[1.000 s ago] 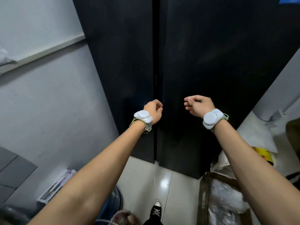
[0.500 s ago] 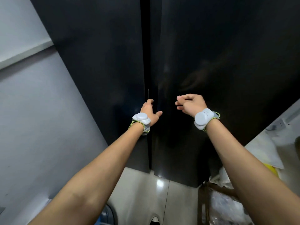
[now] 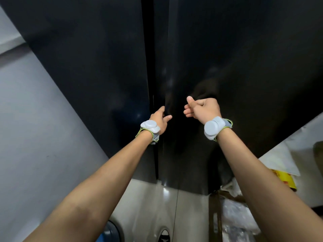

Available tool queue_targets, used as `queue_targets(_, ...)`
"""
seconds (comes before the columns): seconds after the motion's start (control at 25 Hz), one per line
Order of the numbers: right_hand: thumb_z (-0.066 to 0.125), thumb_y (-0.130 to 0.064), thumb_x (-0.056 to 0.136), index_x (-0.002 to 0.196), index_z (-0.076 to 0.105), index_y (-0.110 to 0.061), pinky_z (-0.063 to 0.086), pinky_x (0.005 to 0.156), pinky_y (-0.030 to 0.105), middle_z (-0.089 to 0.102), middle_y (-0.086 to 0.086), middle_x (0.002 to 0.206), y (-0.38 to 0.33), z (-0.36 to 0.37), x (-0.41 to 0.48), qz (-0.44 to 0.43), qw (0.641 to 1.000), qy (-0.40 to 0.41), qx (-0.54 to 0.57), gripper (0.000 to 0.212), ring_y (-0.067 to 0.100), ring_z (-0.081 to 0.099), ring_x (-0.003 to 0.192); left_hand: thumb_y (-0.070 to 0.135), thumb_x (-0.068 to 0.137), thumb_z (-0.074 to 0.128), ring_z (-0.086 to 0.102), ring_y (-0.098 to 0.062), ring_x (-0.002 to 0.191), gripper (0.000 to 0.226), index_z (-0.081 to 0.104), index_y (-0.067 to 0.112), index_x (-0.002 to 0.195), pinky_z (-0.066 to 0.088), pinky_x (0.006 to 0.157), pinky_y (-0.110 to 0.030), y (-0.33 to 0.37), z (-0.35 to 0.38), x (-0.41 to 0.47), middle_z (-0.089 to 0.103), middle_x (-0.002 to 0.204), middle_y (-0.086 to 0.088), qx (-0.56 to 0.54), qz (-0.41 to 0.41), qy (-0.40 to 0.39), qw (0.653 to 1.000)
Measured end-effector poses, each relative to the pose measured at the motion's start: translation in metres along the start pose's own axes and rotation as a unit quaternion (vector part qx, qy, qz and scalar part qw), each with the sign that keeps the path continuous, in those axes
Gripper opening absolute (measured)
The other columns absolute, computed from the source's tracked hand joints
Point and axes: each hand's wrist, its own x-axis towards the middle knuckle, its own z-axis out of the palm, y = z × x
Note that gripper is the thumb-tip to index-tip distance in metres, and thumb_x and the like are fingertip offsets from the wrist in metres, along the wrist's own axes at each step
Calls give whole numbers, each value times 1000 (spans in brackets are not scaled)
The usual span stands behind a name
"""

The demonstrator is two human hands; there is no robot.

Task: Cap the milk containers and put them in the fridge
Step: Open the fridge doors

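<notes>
You are standing in front of the fridge, and both of its dark doors are looking shut. No milk containers are showing anywhere here, so you are holding none, and where they are I cannot tell.

Your left hand is reaching into the dark gap between the two doors. Its fingers are going in at the edge of the left door, and the thumb is sticking out to the right. The fingertips are hidden in the gap, so I cannot tell if they are gripping yet.

Your right hand is hanging just in front of the right door. Its fingers are curled in loosely with the thumb up, and it is pinching nothing. I cannot tell if it is touching the door.

To open well, I think you are needing to hook your left fingers fully behind the door edge before pulling. Try pulling slowly and straight toward you, so your fingers are not slipping off. Your shoe is on the floor near the doors, so be giving the door room to swing. Bags are lying low on the right, so the right door may be bumping them.
</notes>
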Motion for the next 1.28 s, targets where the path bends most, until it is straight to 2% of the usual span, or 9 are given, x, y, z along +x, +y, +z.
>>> queue_targets(0.12,62,-54,87,71,78,-16,59,87,35,77,0,68,2,1,-4,-13,1000,20,-2,44,15,76,67,26,96,56,68,-28,89,34,49,25,130,57,86,-42,1,1,1,68,106,-8,11,-10,-9,1000)
queue_targets(0.4,64,-48,89,68,78,-17,61,86,37,76,-2,65,-3,6,-11,-29,998,57,-3,40,12,75,65,26,97,54,68,-32,97,43,41,26,138,58,86,-44,4,2,1,66,117,-11,20,-40,-21,999)
queue_targets(0.56,64,-49,88,66,77,-18,60,88,36,76,-5,64,-2,6,-15,-31,998,56,-10,40,9,75,64,29,97,54,69,-31,92,37,44,29,133,57,86,-44,5,-1,-7,68,109,-8,26,-38,-17,999)
queue_targets(0.8,62,-55,85,65,77,-24,59,88,34,75,-7,62,14,0,-48,-48,998,47,-7,39,5,74,63,34,96,54,65,-32,99,36,48,30,131,51,83,-35,-4,6,-58,70,107,-5,65,-9,19,998)
queue_targets(1.08,61,-58,81,65,77,-23,59,89,41,76,-5,66,27,-11,-104,-35,998,41,22,42,10,75,68,30,98,49,65,-35,95,31,47,24,129,53,84,-44,3,16,-130,70,104,-6,89,11,15,996)
queue_targets(1.16,61,-58,81,64,76,-18,58,90,42,77,-5,67,32,-13,-118,-23,998,51,33,46,12,75,70,28,99,46,65,-34,91,25,48,21,123,54,82,-45,4,19,-147,69,100,-8,75,7,6,997)
queue_targets(1.28,68,-62,74,72,72,-19,59,88,40,77,-3,70,41,-20,-153,-12,997,67,29,43,13,75,75,24,100,47,65,-30,94,19,52,17,116,53,83,-39,5,26,-185,69,101,-7,29,12,-1,999)
